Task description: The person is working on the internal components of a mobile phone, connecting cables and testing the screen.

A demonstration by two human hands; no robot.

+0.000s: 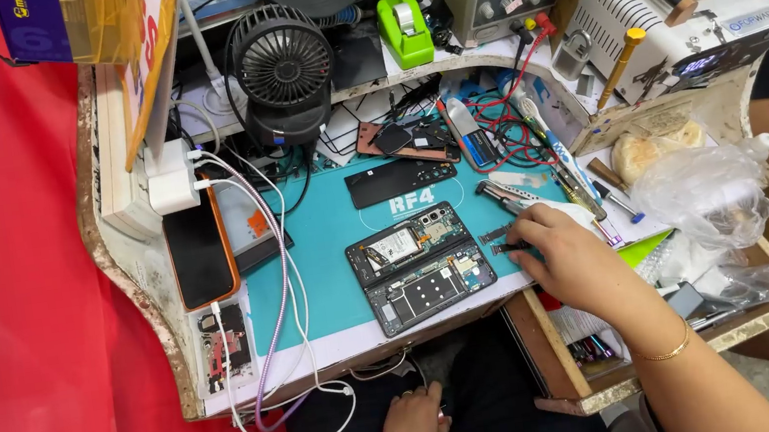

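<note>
A cluttered repair bench (149,306) carries a teal work mat (330,253); an opened phone (419,266) lies at the mat's centre, charging cables (280,289) at its left.

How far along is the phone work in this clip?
Done: the phone lies opened on the teal mat, its board and battery exposed, and a black back panel lies apart above it. In hand: the right hand presses small dark parts beside the phone; the left hand rests on the lap. Left: the phone is not closed up.
</note>
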